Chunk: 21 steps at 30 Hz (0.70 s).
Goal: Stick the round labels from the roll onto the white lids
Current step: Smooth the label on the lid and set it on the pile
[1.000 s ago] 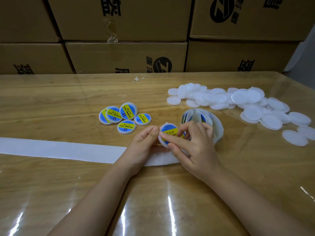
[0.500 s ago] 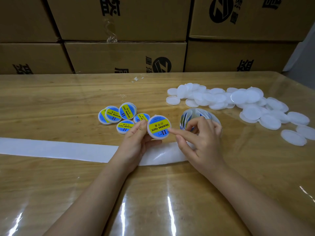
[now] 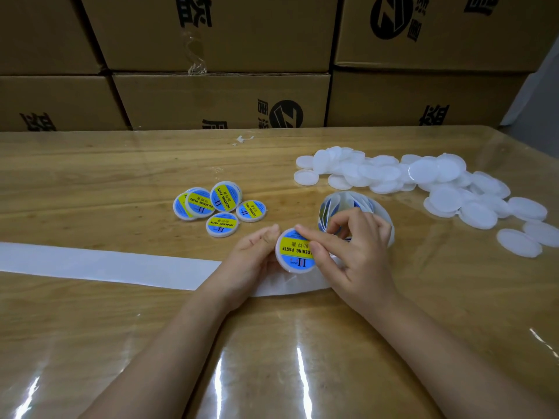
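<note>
Beside the roll (image 3: 363, 201), my left hand (image 3: 251, 258) is pinching the seemingly light, stiff lid (image 3: 295, 255) by its rim; my right hand (image 3: 357, 255) is pinching its labelled face.

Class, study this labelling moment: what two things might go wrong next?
1. The left hand and right hand grip the round white plastic lid, thumb pressing its blue-and-yellow label; uneven pressure might leave a crease or bubble.
2. The loose white label roll sits just behind the right hand's fingers, so a careless move may knock or unwind it.
</note>
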Each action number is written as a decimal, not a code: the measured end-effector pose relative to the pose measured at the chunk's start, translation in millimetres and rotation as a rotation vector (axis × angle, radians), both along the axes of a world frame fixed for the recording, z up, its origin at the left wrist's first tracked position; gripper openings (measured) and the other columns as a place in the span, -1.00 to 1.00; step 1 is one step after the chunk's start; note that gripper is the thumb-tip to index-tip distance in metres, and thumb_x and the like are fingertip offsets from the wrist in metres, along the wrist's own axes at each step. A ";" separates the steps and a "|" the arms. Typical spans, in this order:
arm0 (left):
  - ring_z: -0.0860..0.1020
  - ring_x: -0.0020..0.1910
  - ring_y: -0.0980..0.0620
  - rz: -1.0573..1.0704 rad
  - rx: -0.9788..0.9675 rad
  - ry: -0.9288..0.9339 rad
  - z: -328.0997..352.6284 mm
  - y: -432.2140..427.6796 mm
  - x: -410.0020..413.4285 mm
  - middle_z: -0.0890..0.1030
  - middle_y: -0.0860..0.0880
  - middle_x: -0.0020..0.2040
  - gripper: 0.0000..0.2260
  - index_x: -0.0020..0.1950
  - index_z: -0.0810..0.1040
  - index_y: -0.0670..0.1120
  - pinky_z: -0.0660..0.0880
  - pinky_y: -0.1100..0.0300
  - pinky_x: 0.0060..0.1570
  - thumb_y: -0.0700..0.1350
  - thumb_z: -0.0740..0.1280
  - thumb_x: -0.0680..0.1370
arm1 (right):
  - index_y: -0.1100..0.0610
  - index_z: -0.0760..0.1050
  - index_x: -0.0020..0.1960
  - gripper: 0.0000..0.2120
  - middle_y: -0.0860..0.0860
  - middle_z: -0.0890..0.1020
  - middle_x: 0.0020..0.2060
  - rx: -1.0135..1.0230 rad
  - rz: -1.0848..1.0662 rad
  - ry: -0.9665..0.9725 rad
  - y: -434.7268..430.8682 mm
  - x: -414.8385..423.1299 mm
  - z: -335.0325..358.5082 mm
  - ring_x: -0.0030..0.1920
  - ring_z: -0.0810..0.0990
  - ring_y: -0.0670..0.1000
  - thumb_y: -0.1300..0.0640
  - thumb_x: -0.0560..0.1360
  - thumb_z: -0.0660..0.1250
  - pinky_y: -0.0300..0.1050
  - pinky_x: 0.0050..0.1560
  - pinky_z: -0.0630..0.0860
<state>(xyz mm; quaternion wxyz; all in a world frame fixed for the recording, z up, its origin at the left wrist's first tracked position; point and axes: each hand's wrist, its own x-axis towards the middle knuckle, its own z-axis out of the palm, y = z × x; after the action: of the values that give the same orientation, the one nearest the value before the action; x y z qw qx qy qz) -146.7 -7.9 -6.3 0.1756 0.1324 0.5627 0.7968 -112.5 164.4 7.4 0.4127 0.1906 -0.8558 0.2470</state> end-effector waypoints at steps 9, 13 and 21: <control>0.45 -0.44 0.11 0.142 -0.003 0.095 5.6 -2.3 -3.6 0.55 -0.02 -0.36 -0.71 -0.07 0.57 -0.15 0.34 0.33 -0.50 0.03 0.18 0.53 | -0.08 0.64 0.06 -0.76 0.01 0.48 -0.21 -0.019 -0.022 0.032 2.6 1.1 0.6 -0.20 0.46 -0.03 0.00 0.53 0.22 -0.09 0.11 0.17; 0.49 -0.44 0.11 0.157 0.029 0.105 6.5 -2.6 -3.4 0.59 -0.02 -0.35 -0.71 -0.04 0.51 -0.18 0.34 0.34 -0.49 0.03 0.17 0.52 | -0.08 0.66 0.02 -0.77 0.02 0.48 -0.22 -0.018 -0.004 0.044 2.2 3.1 1.0 -0.22 0.48 -0.01 0.03 0.51 0.25 -0.07 0.11 0.17; 0.54 -0.28 0.06 0.121 0.026 0.127 5.8 0.9 -0.4 0.61 -0.09 -0.23 -0.73 -0.12 0.55 -0.14 0.48 0.28 -0.30 0.01 0.16 0.55 | -0.12 0.65 0.06 -0.75 0.02 0.49 -0.17 0.060 0.069 0.003 -9.6 4.3 -2.4 -0.19 0.45 0.01 0.00 0.52 0.22 0.00 0.10 0.19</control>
<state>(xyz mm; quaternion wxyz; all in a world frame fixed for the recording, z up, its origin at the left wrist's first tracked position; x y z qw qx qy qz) -147.2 -6.9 -0.5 0.0892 0.1509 0.5695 0.8031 -108.2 154.9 5.0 0.3993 0.2327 -0.8550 0.2353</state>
